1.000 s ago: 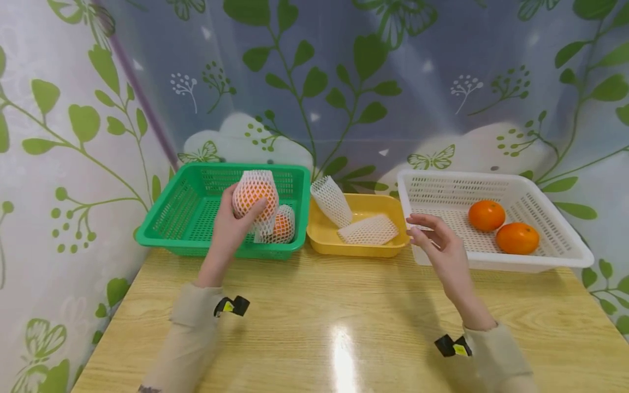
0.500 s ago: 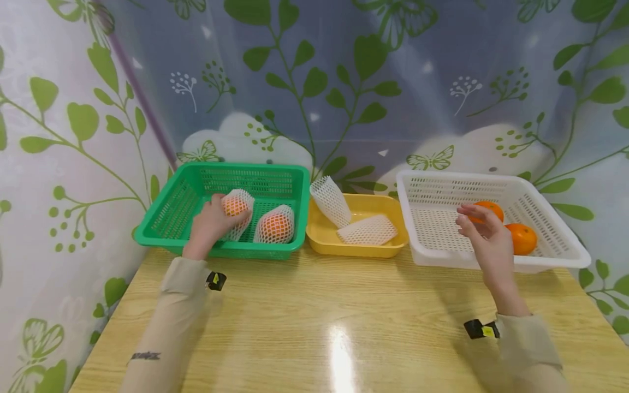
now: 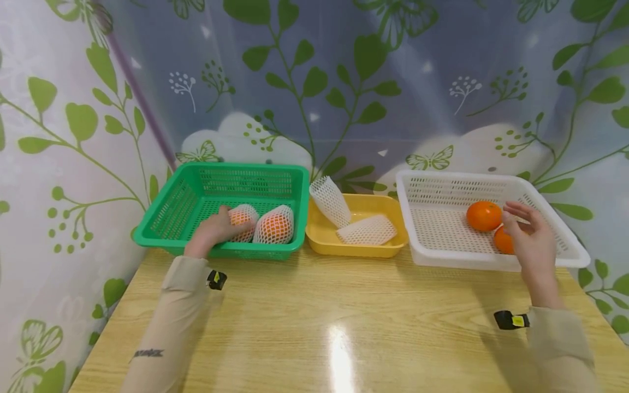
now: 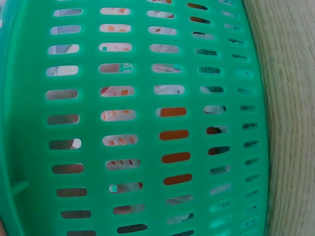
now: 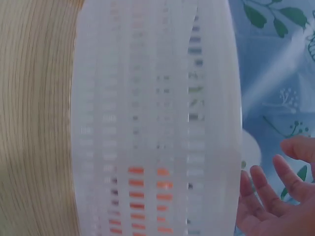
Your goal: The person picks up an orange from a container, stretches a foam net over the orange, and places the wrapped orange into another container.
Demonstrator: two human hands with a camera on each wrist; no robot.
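In the head view my left hand [image 3: 212, 231] reaches into the green basket [image 3: 201, 203], its fingers and thumb around an orange in a white foam net sleeve [image 3: 241, 220]. A second netted orange [image 3: 274, 225] lies just right of it. The left wrist view shows mostly the slotted basket wall [image 4: 147, 78], with bits of orange and white netting behind the slots. My right hand [image 3: 536, 243], holding nothing, hovers over the white basket [image 3: 434, 221], fingers loosely bent. Two bare oranges are there: one [image 3: 484, 216] in full sight, the other [image 3: 504, 240] partly behind the hand.
Between the baskets stands a yellow tray [image 3: 356, 250] with two foam net sleeves: one [image 3: 330, 201] leaning upright at the left, the other [image 3: 368, 230] lying flat. All three containers line the back of the wooden table [image 3: 295, 316], against a leaf-patterned curtain [image 3: 334, 82].
My left hand has lowered the netted orange into the green basket, left of the other one. My right hand has moved right, from beside the yellow tray to over the bare oranges.
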